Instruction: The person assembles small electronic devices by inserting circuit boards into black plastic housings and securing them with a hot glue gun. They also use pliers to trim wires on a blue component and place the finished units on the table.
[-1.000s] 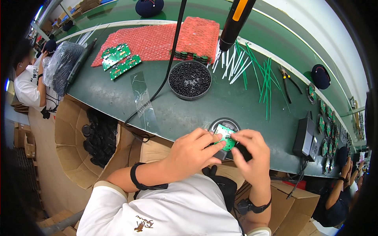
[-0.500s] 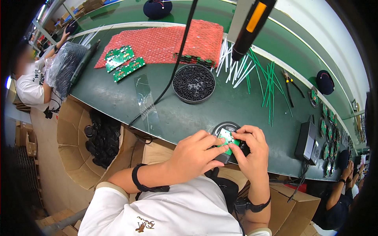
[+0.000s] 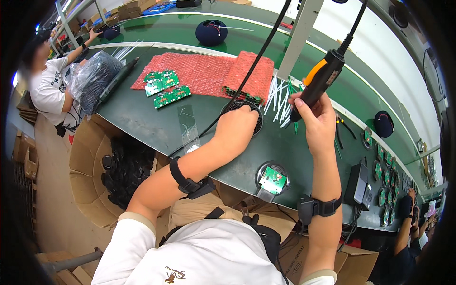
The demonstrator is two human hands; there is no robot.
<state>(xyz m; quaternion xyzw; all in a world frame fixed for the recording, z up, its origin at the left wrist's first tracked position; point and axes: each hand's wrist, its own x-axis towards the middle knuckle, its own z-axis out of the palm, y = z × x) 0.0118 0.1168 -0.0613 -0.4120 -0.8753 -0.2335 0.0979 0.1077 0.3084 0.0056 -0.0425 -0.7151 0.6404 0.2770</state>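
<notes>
While the right hand [image 3: 317, 118] wraps its fingers around a black-and-orange electric screwdriver [image 3: 317, 84] above the green workbench [image 3: 242, 166], the left hand [image 3: 237, 127] reaches into a round dark bowl [image 3: 261, 119] of small black pieces [image 3: 257, 125]; whether its fingertips pinch any I cannot tell, as the hand hides them. Apart from both grips, the green circuit board [image 3: 273, 180] lies on a round black base [image 3: 261, 173] by the near edge of the workbench, nearer than either hand and between them from left to right. On the far side, red bubble wrap [image 3: 190, 71] lies left of thin white sticks [image 3: 272, 98]
</notes>
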